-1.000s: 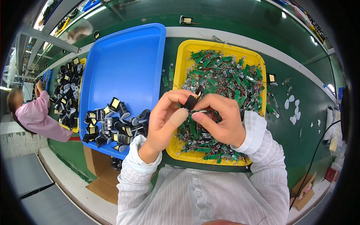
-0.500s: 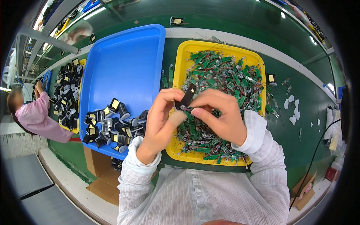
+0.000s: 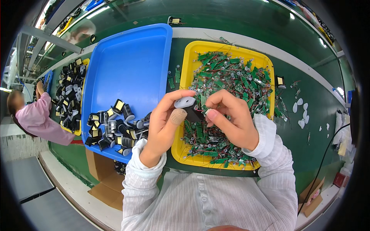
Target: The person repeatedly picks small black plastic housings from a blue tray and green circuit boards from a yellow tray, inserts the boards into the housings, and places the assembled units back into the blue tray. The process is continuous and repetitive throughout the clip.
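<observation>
My left hand, its thumb wrapped in a tan bandage, grips a black plastic housing with a light grey end cap. The cap faces up, and the body slants down toward my other hand. Thumb and fingertips of my right hand pinch a small green circuit board beside the housing's right side. Whether the board enters the housing is hidden by the fingers. Both hands are above a yellow tray heaped with green circuit boards and thin wires.
A blue tray on the left holds several black housings at its near end. Farther left, a person in pink sits by another yellow tray of black parts. White oval pieces and loose boards lie on the right.
The black housing has been turned in my left hand, so its grey cap now faces up. My right fingers have shifted slightly right, and the green board now shows between them.
</observation>
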`<state>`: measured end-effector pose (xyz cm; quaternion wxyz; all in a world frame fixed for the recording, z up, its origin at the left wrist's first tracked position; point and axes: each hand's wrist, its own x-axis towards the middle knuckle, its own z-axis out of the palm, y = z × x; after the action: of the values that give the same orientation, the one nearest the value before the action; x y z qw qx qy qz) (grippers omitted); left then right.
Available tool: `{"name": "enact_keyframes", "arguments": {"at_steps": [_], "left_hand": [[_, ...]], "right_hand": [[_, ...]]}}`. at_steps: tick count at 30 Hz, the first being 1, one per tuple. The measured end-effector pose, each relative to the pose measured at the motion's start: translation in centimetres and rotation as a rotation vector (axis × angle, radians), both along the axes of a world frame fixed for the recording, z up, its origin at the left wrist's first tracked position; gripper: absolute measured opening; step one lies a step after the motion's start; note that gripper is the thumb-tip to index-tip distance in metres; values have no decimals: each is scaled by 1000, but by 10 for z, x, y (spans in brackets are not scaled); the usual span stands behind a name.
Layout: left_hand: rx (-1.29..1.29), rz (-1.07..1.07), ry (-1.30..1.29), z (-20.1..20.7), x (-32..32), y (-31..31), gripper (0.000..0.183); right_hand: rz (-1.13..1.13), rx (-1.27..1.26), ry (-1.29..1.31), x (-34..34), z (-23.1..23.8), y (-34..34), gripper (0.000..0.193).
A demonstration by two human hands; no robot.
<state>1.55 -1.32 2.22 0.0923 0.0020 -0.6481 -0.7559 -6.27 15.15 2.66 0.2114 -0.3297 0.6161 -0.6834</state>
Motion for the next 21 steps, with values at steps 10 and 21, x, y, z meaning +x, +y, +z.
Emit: {"name": "enact_keyframes", "arguments": {"at_steps": [10, 21], "left_hand": [[84, -33, -68, -8, 0, 4, 33], [144, 9, -80, -10, 0, 10, 31]], "right_hand": [[167, -6, -530, -7, 3, 1, 15], [221, -37, -563, -7, 3, 2, 18]]}}
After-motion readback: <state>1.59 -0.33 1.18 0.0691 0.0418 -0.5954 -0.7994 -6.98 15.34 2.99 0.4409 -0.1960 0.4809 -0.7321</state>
